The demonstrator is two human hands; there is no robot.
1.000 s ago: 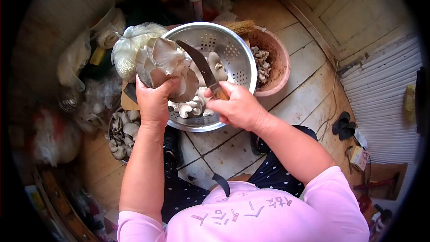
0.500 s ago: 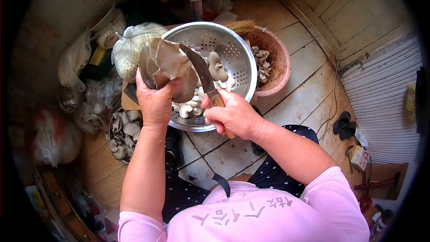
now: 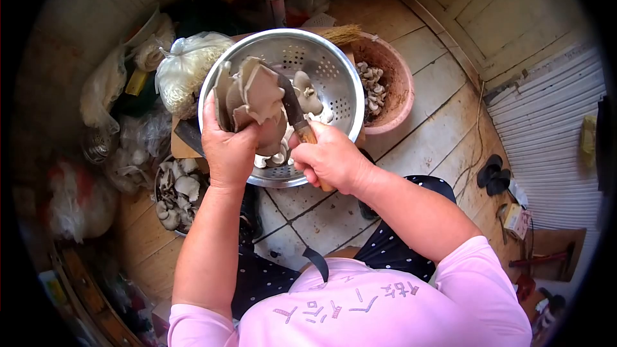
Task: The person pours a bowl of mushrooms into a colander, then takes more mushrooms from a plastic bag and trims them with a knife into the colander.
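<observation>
My left hand (image 3: 230, 151) is closed around a cluster of grey-brown oyster mushrooms (image 3: 257, 93), held up over the left part of a metal colander (image 3: 344, 83). In my right hand (image 3: 334, 159) is a knife (image 3: 294, 106), gripped by its wooden handle. Its dark curved blade points up and left, against or just behind the right side of the cluster; the tip is hidden there. Below, pale pieces of oyster mushroom (image 3: 307, 93) lie in the colander, partly covered by my hands and the cluster.
Right of the colander stands a pink basin (image 3: 402, 99) with mushroom scraps (image 3: 371, 87). A bowl of mushrooms (image 3: 180, 193) sits on the floor at left. Near the colander are a tied plastic bag (image 3: 186, 67), a straw brush (image 3: 340, 34) and a spray can (image 3: 275, 3). Black slippers (image 3: 493, 175) lie right.
The mushroom cluster has turned in my left hand, now showing more upright, folded caps. Both hands and the knife have shifted slightly, the blade tip now out of sight at the cluster.
</observation>
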